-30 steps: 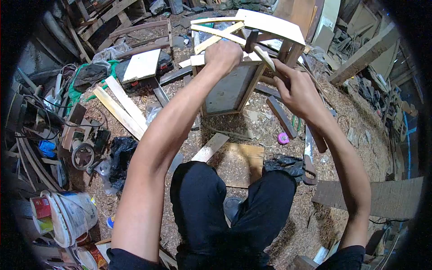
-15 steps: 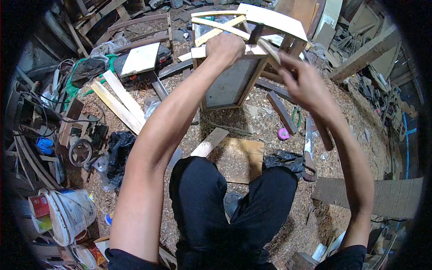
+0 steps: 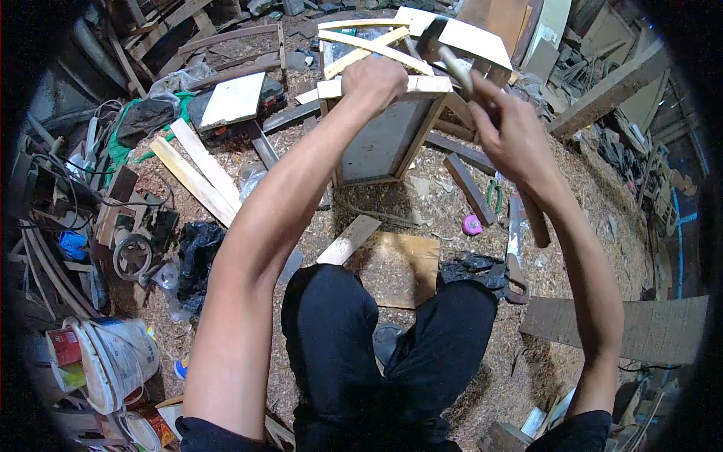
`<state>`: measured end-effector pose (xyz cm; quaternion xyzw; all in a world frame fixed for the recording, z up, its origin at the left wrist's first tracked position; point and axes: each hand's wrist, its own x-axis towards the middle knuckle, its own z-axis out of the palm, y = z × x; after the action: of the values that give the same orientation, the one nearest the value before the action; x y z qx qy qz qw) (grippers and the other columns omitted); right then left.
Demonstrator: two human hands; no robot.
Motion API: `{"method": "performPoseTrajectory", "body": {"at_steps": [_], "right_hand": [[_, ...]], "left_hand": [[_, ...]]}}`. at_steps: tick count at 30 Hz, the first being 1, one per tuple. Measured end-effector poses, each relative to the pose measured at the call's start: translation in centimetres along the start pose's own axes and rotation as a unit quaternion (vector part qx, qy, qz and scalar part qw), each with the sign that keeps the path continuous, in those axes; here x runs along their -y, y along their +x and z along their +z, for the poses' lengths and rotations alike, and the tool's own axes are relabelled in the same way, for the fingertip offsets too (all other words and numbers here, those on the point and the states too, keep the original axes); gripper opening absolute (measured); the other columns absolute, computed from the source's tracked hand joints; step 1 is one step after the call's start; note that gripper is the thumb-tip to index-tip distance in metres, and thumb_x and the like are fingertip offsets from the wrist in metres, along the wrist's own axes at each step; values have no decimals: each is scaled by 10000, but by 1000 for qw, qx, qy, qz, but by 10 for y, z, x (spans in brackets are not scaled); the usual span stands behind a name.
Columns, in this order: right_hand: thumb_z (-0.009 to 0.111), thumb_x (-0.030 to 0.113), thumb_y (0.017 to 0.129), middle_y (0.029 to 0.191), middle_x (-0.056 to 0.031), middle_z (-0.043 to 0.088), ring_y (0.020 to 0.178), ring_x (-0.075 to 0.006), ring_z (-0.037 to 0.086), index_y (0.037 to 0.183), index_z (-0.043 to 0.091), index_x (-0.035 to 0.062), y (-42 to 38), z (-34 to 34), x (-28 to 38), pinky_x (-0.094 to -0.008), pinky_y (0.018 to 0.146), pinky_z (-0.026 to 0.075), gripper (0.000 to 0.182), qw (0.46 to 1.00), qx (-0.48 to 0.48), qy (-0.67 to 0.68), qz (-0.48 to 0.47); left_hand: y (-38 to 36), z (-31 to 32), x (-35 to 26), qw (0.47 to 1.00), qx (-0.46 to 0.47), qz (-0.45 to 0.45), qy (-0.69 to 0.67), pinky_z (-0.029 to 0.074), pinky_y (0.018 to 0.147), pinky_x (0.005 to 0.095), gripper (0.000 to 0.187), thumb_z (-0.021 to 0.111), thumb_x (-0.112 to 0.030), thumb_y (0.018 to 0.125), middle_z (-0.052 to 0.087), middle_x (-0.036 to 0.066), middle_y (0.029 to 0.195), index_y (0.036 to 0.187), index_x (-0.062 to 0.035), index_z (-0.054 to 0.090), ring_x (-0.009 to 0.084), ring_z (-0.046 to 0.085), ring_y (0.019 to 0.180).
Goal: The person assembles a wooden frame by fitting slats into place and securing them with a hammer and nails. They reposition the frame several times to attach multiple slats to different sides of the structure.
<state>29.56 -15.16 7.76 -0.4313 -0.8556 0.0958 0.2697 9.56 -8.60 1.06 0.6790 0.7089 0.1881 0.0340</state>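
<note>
My right hand (image 3: 512,128) is closed round the pale handle of a hammer (image 3: 455,68). The dark hammer head is raised over the right part of a small wooden cabinet frame (image 3: 429,84). My left hand (image 3: 374,81) is curled over the frame's pale top rail, its fingertips hidden behind the wrist and knuckles. A grey panel (image 3: 376,143) fills the frame's near side. Behind my left hand, two pale slats (image 3: 365,53) cross each other, and a white board (image 3: 459,36) lies on top at the right.
Wood shavings cover the floor. Close to the frame lie a pink tape measure (image 3: 471,225), green-handled pliers (image 3: 494,196), a handsaw (image 3: 515,248) and a plywood sheet (image 3: 407,267). Loose planks (image 3: 197,177) and a white bucket (image 3: 113,361) are on the left.
The hammer head has risen from near the frame's top edge to above it. My right hand has shifted slightly; my left hand stays on the top rail.
</note>
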Motion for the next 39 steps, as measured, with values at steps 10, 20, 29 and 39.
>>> {"method": "performPoseTrajectory", "body": {"at_steps": [10, 20, 29, 39], "right_hand": [[526, 156, 884, 814, -220, 637, 656, -225, 587, 1259, 495, 16, 0, 2, 1, -358, 668, 461, 401, 990, 114, -83, 19], [527, 165, 878, 868, -204, 649, 733, -242, 618, 1253, 506, 28, 1, -5, 8, -365, 719, 470, 400, 994, 79, -67, 41], [526, 138, 831, 767, -293, 590, 766, -439, 585, 1122, 572, 25, 1, -2, 4, -468, 713, 461, 315, 999, 24, -26, -7], [531, 218, 858, 818, -253, 637, 718, -353, 640, 1211, 529, 17, 11, 5, -11, -397, 687, 499, 406, 999, -46, 25, 9]], "left_hand": [[5, 13, 6, 997, -62, 51, 20, 501, 655, 476, 252, 499, -169, 744, 645, 232, 821, 775, 29, 650, 393, 635, 775], [3, 9, 5, 997, -50, 50, 21, 493, 703, 474, 270, 491, -206, 752, 642, 238, 830, 791, -3, 664, 396, 627, 812], [0, 8, 3, 999, -46, 5, 4, 512, 638, 430, 234, 529, -172, 721, 663, 194, 783, 767, -8, 689, 333, 656, 742], [1, 13, 11, 995, -59, 73, 20, 503, 654, 470, 226, 530, -188, 730, 639, 215, 783, 769, 2, 646, 385, 631, 753]]}}
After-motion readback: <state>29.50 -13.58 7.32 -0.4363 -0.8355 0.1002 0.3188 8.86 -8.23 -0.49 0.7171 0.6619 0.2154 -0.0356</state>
